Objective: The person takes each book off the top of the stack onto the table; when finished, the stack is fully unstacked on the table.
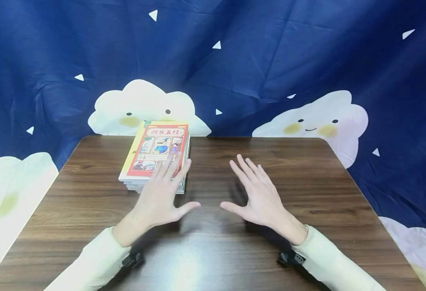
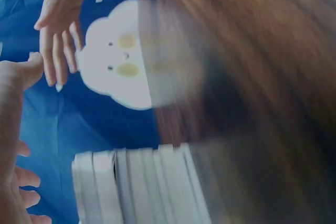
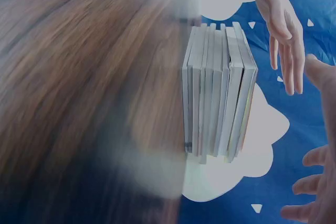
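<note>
A stack of books point(image 1: 158, 147) sits at the back left of the wooden table, a red and yellow cover with picture panels on top. In the right wrist view the stack point(image 3: 212, 93) shows its pale page edges. My left hand point(image 1: 158, 202) is held over the table with fingers spread, its fingertips overlapping the front of the top cover in the head view. To the right, my right hand point(image 1: 258, 198) is held with fingers spread and thumb pointing inward, nothing in it. A gap of table lies between the two thumbs.
The dark wooden table point(image 1: 307, 173) has its far edge against a blue curtain point(image 1: 242, 72) printed with white clouds and triangles. Black wrist cameras point(image 1: 291, 258) are worn under both pale sleeves point(image 1: 329, 258).
</note>
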`<action>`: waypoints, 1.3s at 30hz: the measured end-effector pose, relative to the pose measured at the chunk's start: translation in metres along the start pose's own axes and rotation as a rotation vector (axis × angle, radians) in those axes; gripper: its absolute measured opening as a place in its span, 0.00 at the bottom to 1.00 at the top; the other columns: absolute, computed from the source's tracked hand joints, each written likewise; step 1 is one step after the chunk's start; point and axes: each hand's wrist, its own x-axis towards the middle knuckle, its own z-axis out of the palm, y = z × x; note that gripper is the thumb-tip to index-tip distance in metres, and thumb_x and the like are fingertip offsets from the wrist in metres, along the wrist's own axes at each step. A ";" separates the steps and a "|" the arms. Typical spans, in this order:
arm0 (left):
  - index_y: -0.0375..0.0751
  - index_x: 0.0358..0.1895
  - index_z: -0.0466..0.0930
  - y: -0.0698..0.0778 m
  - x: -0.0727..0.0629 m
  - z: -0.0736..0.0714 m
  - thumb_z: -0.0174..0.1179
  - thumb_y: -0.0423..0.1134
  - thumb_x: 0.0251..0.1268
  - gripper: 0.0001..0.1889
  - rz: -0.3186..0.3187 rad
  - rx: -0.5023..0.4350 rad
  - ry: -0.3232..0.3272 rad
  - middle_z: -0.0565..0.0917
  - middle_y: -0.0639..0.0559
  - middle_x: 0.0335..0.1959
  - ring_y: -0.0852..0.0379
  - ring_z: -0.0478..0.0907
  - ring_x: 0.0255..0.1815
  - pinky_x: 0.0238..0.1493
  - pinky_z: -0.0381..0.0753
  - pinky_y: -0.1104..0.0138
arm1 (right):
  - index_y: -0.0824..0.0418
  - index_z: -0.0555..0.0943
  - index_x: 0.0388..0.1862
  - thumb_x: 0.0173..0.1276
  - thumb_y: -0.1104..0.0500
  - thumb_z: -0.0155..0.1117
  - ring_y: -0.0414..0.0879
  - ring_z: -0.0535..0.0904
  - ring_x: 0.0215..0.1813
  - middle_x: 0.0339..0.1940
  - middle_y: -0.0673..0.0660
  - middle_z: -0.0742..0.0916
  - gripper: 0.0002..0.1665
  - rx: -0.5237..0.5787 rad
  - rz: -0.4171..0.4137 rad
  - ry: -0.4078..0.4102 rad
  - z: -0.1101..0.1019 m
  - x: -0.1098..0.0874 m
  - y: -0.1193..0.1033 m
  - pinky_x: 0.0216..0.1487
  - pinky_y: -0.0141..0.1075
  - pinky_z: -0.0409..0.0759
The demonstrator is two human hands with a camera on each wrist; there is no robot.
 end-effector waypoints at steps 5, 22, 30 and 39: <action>0.44 0.82 0.63 -0.023 -0.006 -0.015 0.70 0.68 0.58 0.54 -0.113 -0.117 0.055 0.61 0.39 0.85 0.33 0.59 0.85 0.83 0.63 0.37 | 0.46 0.62 0.86 0.66 0.33 0.72 0.56 0.63 0.86 0.87 0.51 0.66 0.54 0.301 0.109 -0.029 0.010 0.012 -0.005 0.81 0.64 0.68; 0.34 0.73 0.75 -0.111 -0.014 -0.038 0.73 0.50 0.66 0.37 -0.451 -0.331 0.108 0.80 0.31 0.67 0.32 0.73 0.65 0.60 0.73 0.41 | 0.56 0.77 0.74 0.76 0.54 0.69 0.54 0.86 0.63 0.73 0.65 0.81 0.30 1.156 0.458 -0.111 0.067 0.096 -0.028 0.67 0.51 0.86; 0.36 0.69 0.79 -0.131 -0.010 -0.032 0.71 0.53 0.68 0.33 -0.512 -0.367 0.066 0.83 0.33 0.58 0.37 0.79 0.56 0.51 0.73 0.54 | 0.58 0.77 0.74 0.75 0.54 0.71 0.45 0.86 0.56 0.72 0.65 0.82 0.31 1.220 0.471 -0.123 0.091 0.117 -0.041 0.68 0.54 0.86; 0.34 0.72 0.76 -0.141 -0.008 -0.025 0.71 0.56 0.67 0.38 -0.567 -0.382 -0.038 0.79 0.33 0.61 0.37 0.80 0.56 0.48 0.74 0.59 | 0.56 0.78 0.73 0.73 0.56 0.72 0.41 0.87 0.52 0.70 0.62 0.83 0.30 1.215 0.460 -0.121 0.101 0.121 -0.047 0.65 0.57 0.86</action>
